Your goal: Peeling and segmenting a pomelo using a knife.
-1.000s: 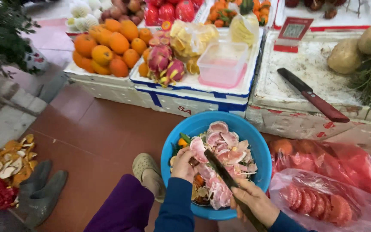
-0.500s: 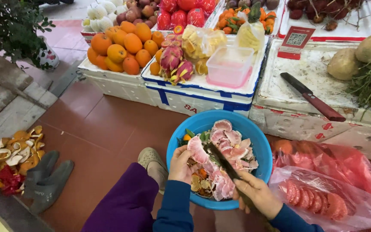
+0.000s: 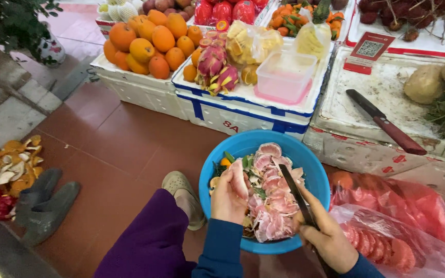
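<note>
Blue basin (image 3: 315,170) holds pink peels (image 3: 276,203), green scraps (image 3: 231,157).

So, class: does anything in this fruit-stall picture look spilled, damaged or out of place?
Yes: a heap of orange peel and scraps lies loose on the floor at left, beside grey gloves, rather than in the blue basin that holds the other peelings.

Blue bowl (image 3: 312,170) held pink peels (image 3: 279,201); oranges (image 3: 150,44) far left were orange; red-handled knife (image 3: 384,122) right; red bag (image 3: 403,226) near right; purple trousers (image 3: 148,242).
</note>
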